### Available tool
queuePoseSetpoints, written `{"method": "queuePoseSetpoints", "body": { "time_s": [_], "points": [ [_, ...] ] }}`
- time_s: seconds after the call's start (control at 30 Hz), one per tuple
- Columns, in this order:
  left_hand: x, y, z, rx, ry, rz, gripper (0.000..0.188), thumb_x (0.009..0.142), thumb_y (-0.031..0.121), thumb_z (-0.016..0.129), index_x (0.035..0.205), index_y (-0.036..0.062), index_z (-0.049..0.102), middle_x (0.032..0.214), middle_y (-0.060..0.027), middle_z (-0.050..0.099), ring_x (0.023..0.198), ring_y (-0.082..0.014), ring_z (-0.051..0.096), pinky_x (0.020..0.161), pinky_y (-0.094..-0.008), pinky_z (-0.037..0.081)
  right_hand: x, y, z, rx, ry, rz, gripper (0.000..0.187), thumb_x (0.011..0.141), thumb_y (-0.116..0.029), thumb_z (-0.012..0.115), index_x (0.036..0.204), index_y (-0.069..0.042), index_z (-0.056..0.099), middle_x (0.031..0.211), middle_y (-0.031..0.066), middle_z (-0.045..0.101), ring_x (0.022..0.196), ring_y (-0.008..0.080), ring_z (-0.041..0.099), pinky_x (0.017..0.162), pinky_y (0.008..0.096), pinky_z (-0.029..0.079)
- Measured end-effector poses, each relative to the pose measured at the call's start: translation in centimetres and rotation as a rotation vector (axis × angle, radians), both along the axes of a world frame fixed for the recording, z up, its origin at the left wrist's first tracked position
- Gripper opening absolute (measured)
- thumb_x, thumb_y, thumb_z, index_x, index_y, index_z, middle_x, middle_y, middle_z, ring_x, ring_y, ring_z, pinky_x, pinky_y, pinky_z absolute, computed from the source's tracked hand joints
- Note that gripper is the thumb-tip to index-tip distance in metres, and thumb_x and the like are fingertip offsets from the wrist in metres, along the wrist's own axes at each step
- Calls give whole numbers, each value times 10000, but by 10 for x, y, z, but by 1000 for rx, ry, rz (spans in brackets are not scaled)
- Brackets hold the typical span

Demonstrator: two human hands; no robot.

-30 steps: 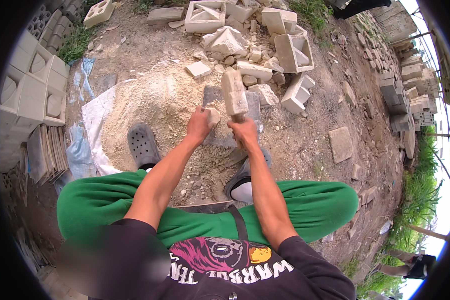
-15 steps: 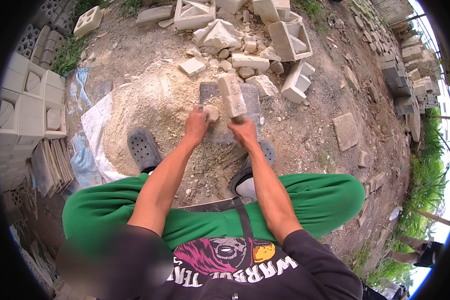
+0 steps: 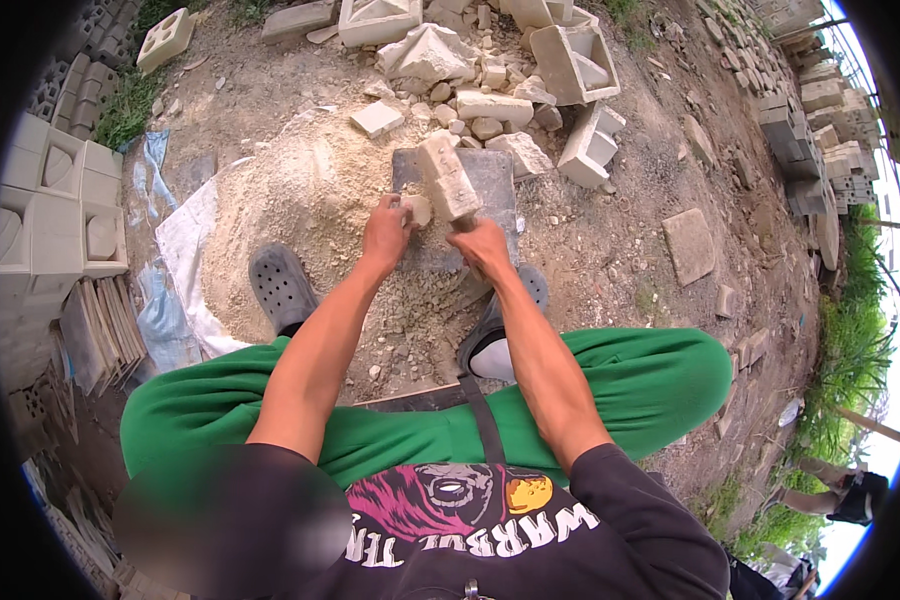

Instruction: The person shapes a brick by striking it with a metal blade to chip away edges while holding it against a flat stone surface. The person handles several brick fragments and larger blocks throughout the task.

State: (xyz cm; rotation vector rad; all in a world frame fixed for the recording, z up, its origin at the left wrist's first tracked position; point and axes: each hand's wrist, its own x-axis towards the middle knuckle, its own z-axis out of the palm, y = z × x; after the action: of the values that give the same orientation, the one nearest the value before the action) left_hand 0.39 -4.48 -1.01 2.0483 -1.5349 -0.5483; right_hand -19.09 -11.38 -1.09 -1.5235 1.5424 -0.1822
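Observation:
My right hand [image 3: 480, 246] is closed round the short handle of a hammer [image 3: 447, 178] with a long, dust-covered block head. The head is tilted above a dark, square slab [image 3: 498, 200] on the ground. At the slab's left side, my left hand [image 3: 385, 234] grips a pale, broken piece of stone [image 3: 417, 210] between thumb and fingers. The hammer head is just right of this piece; whether they touch I cannot tell. Crumbs and dust lie on the slab around it.
Left of the slab spreads a heap of pale crushed grit [image 3: 290, 200] on a white sheet [image 3: 185, 240]. Broken chunks [image 3: 495, 105] and hollow moulded blocks [image 3: 575, 65] lie beyond it. Block stacks [image 3: 55, 200] stand at left. A flat stone [image 3: 689, 246] lies at right.
The hammer head has shifted slightly left, toward the held stone piece. Both hands keep their grips. The whole view has moved a little.

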Motion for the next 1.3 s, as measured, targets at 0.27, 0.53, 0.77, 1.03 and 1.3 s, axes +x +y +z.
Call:
{"method": "queuePoseSetpoints", "body": {
  "time_s": [0.27, 0.53, 0.77, 1.03, 1.3],
  "points": [
    [1, 4, 5, 12, 33, 23, 312, 793, 100, 789, 1094, 37, 731, 1250, -144, 618, 1059, -356, 641, 883, -435, 540, 19, 14, 30, -206, -197, -37, 313, 699, -290, 770, 856, -21, 745, 754, 189, 711, 728, 281, 728, 662, 389, 535],
    [2, -1, 6, 36, 28, 33, 297, 790, 87, 788, 1082, 56, 744, 1216, -140, 631, 1034, -347, 654, 878, -432, 548, 13, 8, 26, 55, -13, 30, 289, 734, -265, 772, 839, 2, 737, 632, 82, 677, 528, 157, 636, 511, 335, 494],
    [8, 0, 1, 48, 12, 6, 282, 773, 106, 803, 1044, 57, 743, 1229, -159, 622, 1043, -358, 651, 888, -430, 543, 35, 9, 54, -274, -156, -30, 389, 683, -320, 764, 890, 8, 731, 843, 245, 711, 830, 394, 713, 692, 436, 551],
    [5, -3, 10, 79, 28, 29, 258, 769, 106, 800, 1017, 56, 753, 1155, -152, 621, 1012, -349, 649, 878, -437, 542, 22, -4, 46, 89, 54, 75, 280, 727, -289, 751, 802, -19, 734, 611, 82, 671, 529, 154, 639, 527, 337, 506],
    [-2, -2, 4, 39, 27, 94, 254, 770, 98, 789, 1017, 54, 748, 1072, -154, 646, 985, -352, 645, 863, -439, 533, 19, 13, 25, -100, -69, 69, 349, 707, -334, 740, 865, -23, 729, 751, 204, 708, 736, 367, 715, 644, 430, 538]
  ]
}}
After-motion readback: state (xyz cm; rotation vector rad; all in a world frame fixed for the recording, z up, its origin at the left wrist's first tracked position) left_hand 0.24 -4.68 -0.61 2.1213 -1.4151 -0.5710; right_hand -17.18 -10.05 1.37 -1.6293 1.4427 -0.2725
